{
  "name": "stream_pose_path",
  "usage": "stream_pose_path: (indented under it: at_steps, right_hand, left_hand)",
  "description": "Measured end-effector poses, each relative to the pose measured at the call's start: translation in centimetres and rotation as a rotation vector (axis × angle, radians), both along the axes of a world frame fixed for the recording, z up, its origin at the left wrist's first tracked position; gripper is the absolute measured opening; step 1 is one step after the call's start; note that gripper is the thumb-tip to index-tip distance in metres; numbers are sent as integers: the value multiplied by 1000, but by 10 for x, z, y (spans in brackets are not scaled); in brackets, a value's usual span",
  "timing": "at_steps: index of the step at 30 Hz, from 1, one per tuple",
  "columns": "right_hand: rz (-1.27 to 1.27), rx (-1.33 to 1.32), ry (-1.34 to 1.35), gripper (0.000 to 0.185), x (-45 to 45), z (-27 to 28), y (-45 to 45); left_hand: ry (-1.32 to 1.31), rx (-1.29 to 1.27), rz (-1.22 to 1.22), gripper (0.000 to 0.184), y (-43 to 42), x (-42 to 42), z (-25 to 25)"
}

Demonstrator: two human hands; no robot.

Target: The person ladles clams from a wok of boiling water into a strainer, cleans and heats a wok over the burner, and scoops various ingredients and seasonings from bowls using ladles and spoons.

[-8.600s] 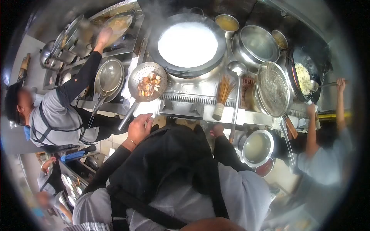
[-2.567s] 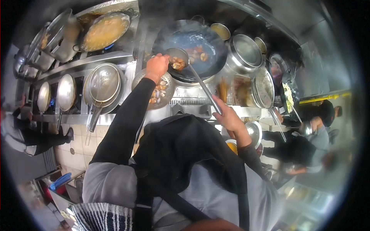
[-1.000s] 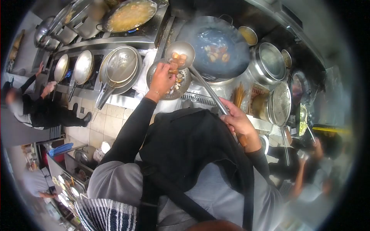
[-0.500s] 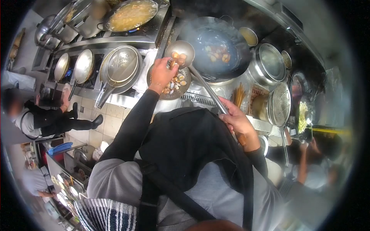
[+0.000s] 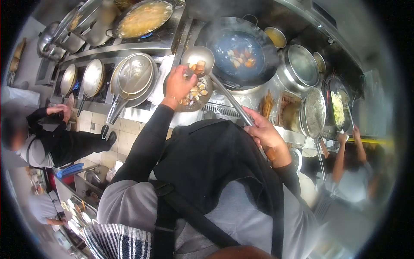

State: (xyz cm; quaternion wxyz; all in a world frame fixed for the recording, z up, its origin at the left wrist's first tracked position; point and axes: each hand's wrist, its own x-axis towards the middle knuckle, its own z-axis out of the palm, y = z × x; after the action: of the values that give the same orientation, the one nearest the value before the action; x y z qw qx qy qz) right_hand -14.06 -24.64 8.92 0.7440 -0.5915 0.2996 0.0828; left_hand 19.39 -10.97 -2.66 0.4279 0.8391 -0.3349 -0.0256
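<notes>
Co-worker [image 5: 41,144] noted at far left, 2 hands close together, well apart from mine. Next, 2 small pans [image 5: 93,78] [image 5: 69,80], then stacked strainers [image 5: 135,71]. My left hand [image 5: 177,88] is at the near edge of the ladle [image 5: 199,52], fingers drawn narrow at the shellfish pieces [image 5: 199,66] in its bowl. Under the hand and ladle sits a perforated strainer [image 5: 199,106], bearing more shells [image 5: 202,88]. Further pieces [image 5: 241,58] lie in liquid in the wok [image 5: 269,54]. My right hand [image 5: 269,137] is wrapped round the ladle's handle. At right, a mesh strainer [image 5: 315,112] and a person [image 5: 350,175] beside a second wok [image 5: 337,108].

I judge the step in hand to be finger-work on the ladled pieces; the next move calls for a steady, level bowl and clear fingertips.

Hidden: I cannot tell whether the left fingertips grip a piece. My hand and the ladle cover part of the perforated strainer. Steam softens the first wok's far edge; the outer view is blurred.
</notes>
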Motion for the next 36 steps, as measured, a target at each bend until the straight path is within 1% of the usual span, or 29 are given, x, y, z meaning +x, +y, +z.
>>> stream_pose_path:
  at_steps: [2,3,5,6,8,9,11,13,15,16,18,19,21,22,24,25,27,28,30,31,33,36]
  right_hand:
    - [-19,7,-14,72,1,3,3]
    - [-19,5,-13,72,0,3,4]
    - [-30,32,-11,72,0,1,5]
    - [-30,32,-12,72,0,0,6]
    - [-38,35,-27,72,-1,-1,7]
    - [-47,34,-29,72,-1,0,7]
    - [-1,8,-4,73,-2,3,6]
    - [-9,9,-1,73,-3,4,6]
    - [-8,8,4,73,-5,2,5]
    - [0,6,-6,73,-5,0,4]
    - [11,2,-17,73,-4,-1,4]
    - [9,-4,-9,73,-4,-1,5]
    - [8,-15,1,73,-3,1,5]
    - [7,-1,-1,73,-3,0,6]
    - [7,11,-2,73,-3,0,7]
    - [5,13,-2,73,-3,2,8]
    - [1,16,-1,73,-3,3,8]
    - [7,8,2,72,-2,4,8]
    - [5,4,9,72,-3,7,9]
    - [-9,-2,7,71,-3,8,11]
    - [-23,-7,7,70,-3,7,12]
    - [-29,-2,16,70,-5,4,9]
  left_hand:
    - [-300,-28,-75,26,-10,17,-10]
    - [-299,-29,-74,26,-17,24,-15]
    - [-249,83,-112,19,-28,35,-24]
    - [-249,83,-113,19,-30,38,-26]
    - [-121,250,-143,17,-33,45,-29]
    - [-124,249,-151,17,-32,44,-27]
    - [-117,124,-106,15,-19,33,-19]
    - [-135,169,-135,16,-5,25,-6]
    - [-158,243,-38,18,5,15,5]
    - [-156,245,-38,18,4,16,1]
    - [-300,4,-251,19,-2,23,-7]
    - [-298,3,-249,19,-8,25,-8]
    - [-453,63,-370,16,-27,28,-9]
    - [-451,59,-367,16,-34,29,-8]
    - [-478,346,-402,15,-43,33,-9]
    - [-477,344,-400,15,-47,37,-14]
    - [-597,294,-349,16,-52,41,-25]
    - [-597,294,-351,16,-54,43,-28]
    - [-681,-60,-225,15,-57,42,-28]
    - [-678,-60,-231,15,-58,41,-25]
    - [-547,-1,-94,14,-57,44,-18]
    - [-520,-70,-34,12,-40,43,-2]
